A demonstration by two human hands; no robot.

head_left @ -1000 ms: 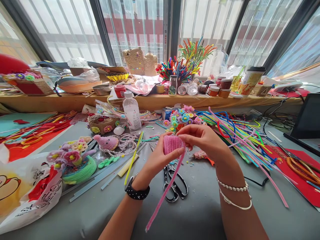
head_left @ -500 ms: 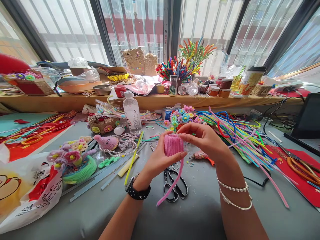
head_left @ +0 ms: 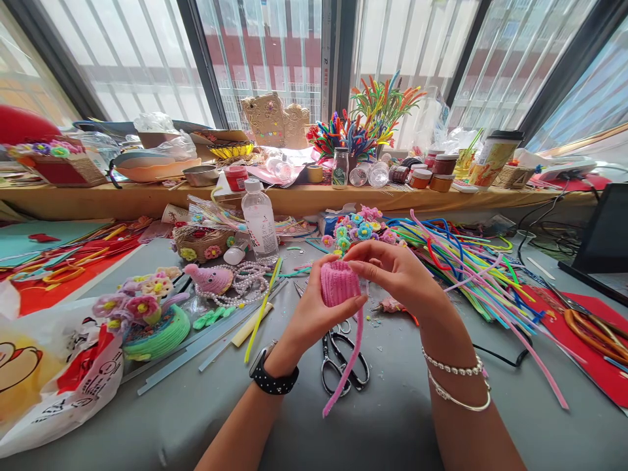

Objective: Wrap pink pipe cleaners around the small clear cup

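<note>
A small cup-like coil of pink pipe cleaner (head_left: 339, 285) is held up over the middle of the table. My left hand (head_left: 314, 314) wraps round it, with the thumb across its lower front. At the top rim, my right hand (head_left: 380, 267) pinches the coil between thumb and bent fingers; the fingertips are partly hidden. A loose pink pipe cleaner end (head_left: 352, 360) hangs from the coil toward me. Beneath it lie black-handled scissors (head_left: 362, 369) on the grey table. Behind my right hand, a glue gun (head_left: 390, 305) is partly covered.
Coloured pipe cleaners (head_left: 471, 281) spread to the right. A pink pipe-cleaner figure (head_left: 210, 280), bead strings (head_left: 250, 282) and a plastic bottle (head_left: 260, 222) stand left of centre. Further left are a green flower piece (head_left: 157, 333) and a plastic bag (head_left: 63, 379). A cluttered ledge (head_left: 294, 197) runs behind.
The loose pink end has swung right and hangs more steeply. My right wrist has shifted slightly left, while both hands keep hold of the coil.
</note>
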